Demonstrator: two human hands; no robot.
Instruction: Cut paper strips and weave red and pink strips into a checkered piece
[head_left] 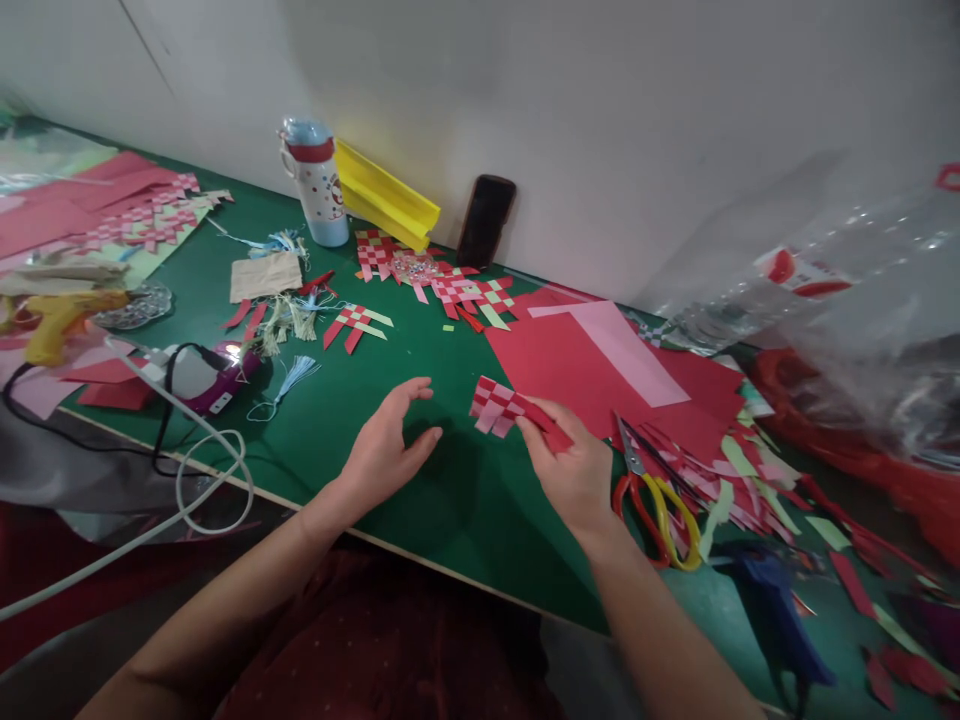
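Between the thumb and fingers of my right hand (pixel 566 465) is a woven paper piece (pixel 496 405), checkered red and pink with loose strip ends. It is held above the green table (pixel 457 480). My left hand (pixel 386 435) hovers to the left of it, fingers curved and apart, holding nothing. Scissors (pixel 660 510) with red and yellow handles lie just right of my right hand. Beyond the hands rests a smaller woven piece (pixel 356 325) in red and pale green. A light-blue tassel (pixel 289 385) lies left of my left hand.
Red paper sheets (pixel 555 355) carry a pink strip, with paper scraps (pixel 750 480) beside them. A blue glue gun (pixel 784 610) lies front right, a yellow one (pixel 67 320) at left near white cables (pixel 244 470). A bottle (pixel 315 185) and phone (pixel 486 220) stand by the wall.
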